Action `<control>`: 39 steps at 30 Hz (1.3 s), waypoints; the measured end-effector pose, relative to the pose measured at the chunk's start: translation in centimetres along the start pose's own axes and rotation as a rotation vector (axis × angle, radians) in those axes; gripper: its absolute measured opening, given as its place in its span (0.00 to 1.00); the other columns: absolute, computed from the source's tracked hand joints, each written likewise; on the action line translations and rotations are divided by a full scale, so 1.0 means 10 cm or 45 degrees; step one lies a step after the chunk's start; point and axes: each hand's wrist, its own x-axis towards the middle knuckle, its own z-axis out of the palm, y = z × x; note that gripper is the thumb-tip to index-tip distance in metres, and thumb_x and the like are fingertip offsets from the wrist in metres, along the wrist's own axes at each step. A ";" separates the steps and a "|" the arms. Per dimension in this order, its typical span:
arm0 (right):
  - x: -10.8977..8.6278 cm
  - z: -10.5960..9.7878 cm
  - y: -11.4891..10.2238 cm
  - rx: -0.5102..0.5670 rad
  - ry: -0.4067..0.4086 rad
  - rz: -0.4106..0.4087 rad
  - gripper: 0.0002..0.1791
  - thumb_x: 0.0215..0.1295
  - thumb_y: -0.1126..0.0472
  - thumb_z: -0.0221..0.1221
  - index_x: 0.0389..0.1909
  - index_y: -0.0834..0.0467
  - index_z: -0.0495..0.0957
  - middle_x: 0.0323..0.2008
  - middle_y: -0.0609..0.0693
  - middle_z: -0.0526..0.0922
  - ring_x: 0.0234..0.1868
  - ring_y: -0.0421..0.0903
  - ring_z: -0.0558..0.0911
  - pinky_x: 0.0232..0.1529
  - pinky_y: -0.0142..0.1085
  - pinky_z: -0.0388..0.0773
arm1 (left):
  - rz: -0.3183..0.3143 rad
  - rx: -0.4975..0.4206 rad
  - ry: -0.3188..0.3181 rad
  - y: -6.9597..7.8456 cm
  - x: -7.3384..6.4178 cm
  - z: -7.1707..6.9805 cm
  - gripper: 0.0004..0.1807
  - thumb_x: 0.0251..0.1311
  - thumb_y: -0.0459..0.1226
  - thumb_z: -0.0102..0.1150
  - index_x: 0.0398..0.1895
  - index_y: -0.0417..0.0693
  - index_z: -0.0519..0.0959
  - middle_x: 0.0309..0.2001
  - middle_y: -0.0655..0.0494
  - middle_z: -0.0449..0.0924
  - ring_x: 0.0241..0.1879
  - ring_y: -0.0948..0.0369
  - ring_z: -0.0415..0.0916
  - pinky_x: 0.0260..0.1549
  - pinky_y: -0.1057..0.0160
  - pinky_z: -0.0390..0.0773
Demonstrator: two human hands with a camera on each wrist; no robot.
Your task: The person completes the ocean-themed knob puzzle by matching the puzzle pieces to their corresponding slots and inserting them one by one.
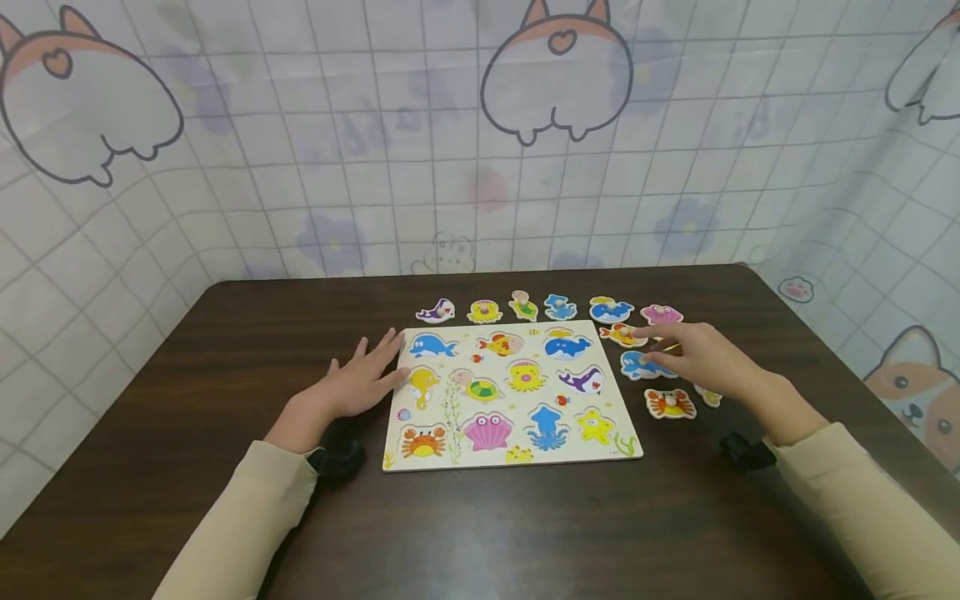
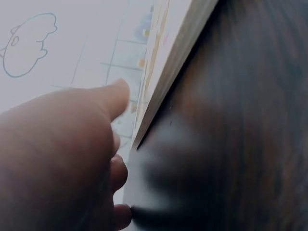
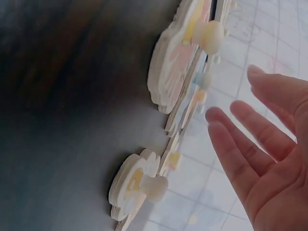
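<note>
A pale puzzle board [image 1: 525, 406] printed with sea animals lies flat on the dark table. My left hand [image 1: 351, 385] rests at its left side, fingers spread, the thumb reaching onto the board's edge. To the right of the board, my right hand [image 1: 701, 358] hovers over loose knobbed pieces with its fingers loosely bent. The right wrist view shows that hand holding nothing, apart from the knobs. Nearest it are a blue whale piece [image 1: 637, 367], a red-and-yellow fish piece [image 1: 617, 335] and a crab piece [image 1: 671, 404]. A yellow piece [image 1: 708, 397] is partly hidden by the hand.
Along the board's far edge lie a purple whale piece [image 1: 435, 312], an octopus piece [image 1: 484, 313], a turtle piece [image 1: 525, 310] and others. A pink shell piece [image 1: 662, 315] lies at the back right. A patterned curtain [image 1: 420, 167] surrounds the table [image 1: 525, 533].
</note>
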 end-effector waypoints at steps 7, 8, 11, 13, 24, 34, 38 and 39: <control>0.04 -0.01 0.10 0.105 -0.079 0.086 0.20 0.66 0.61 0.69 0.57 0.64 0.83 0.40 0.55 0.86 0.32 0.47 0.77 0.31 0.37 0.78 | 0.001 0.024 -0.002 -0.01 -0.01 0.03 0.38 0.81 0.51 0.41 0.85 0.51 0.41 0.83 0.49 0.33 0.78 0.34 0.26 0.63 0.21 0.28; 0.05 -0.01 0.11 0.117 -0.093 0.098 0.20 0.66 0.61 0.69 0.57 0.64 0.84 0.41 0.55 0.86 0.32 0.47 0.76 0.30 0.37 0.77 | -0.001 0.025 -0.003 -0.01 -0.01 0.03 0.38 0.81 0.50 0.41 0.85 0.51 0.41 0.84 0.50 0.33 0.78 0.34 0.25 0.63 0.21 0.27; 0.06 0.00 0.13 0.161 -0.132 0.117 0.19 0.67 0.61 0.69 0.56 0.64 0.84 0.46 0.58 0.86 0.32 0.46 0.74 0.31 0.36 0.76 | -0.007 0.031 -0.005 -0.01 -0.01 0.02 0.37 0.82 0.49 0.41 0.85 0.52 0.41 0.84 0.50 0.33 0.78 0.35 0.25 0.63 0.21 0.27; 0.08 0.00 0.15 0.182 -0.146 0.121 0.19 0.67 0.61 0.68 0.56 0.64 0.84 0.49 0.60 0.86 0.33 0.47 0.75 0.32 0.37 0.76 | -0.008 0.038 -0.005 -0.01 -0.01 0.02 0.37 0.82 0.49 0.41 0.85 0.52 0.41 0.84 0.51 0.33 0.78 0.35 0.25 0.63 0.21 0.27; 0.16 -0.03 0.21 0.204 -0.249 0.141 0.21 0.65 0.59 0.70 0.57 0.65 0.83 0.48 0.58 0.87 0.40 0.49 0.78 0.39 0.39 0.78 | -0.019 0.057 -0.008 0.00 -0.01 0.03 0.37 0.81 0.49 0.40 0.85 0.52 0.42 0.83 0.49 0.37 0.78 0.35 0.24 0.63 0.21 0.27; 0.24 0.00 0.30 0.256 -0.278 0.098 0.18 0.65 0.61 0.70 0.52 0.66 0.84 0.37 0.49 0.82 0.37 0.48 0.75 0.34 0.37 0.74 | -0.026 0.050 -0.018 0.00 -0.01 0.02 0.37 0.81 0.50 0.40 0.85 0.52 0.42 0.83 0.49 0.38 0.78 0.35 0.24 0.64 0.22 0.27; 0.25 0.00 0.30 0.254 -0.293 0.094 0.15 0.66 0.62 0.69 0.51 0.66 0.85 0.35 0.48 0.80 0.37 0.48 0.75 0.35 0.37 0.74 | -0.022 0.049 -0.024 0.02 -0.02 0.02 0.37 0.81 0.50 0.40 0.85 0.52 0.42 0.83 0.49 0.38 0.78 0.35 0.24 0.63 0.22 0.27; 0.25 0.00 0.30 0.260 -0.299 0.098 0.15 0.67 0.63 0.68 0.50 0.66 0.85 0.35 0.48 0.80 0.36 0.48 0.74 0.35 0.36 0.74 | -0.021 0.051 -0.025 0.02 -0.02 0.01 0.37 0.81 0.50 0.40 0.85 0.52 0.41 0.83 0.49 0.38 0.78 0.35 0.24 0.64 0.22 0.27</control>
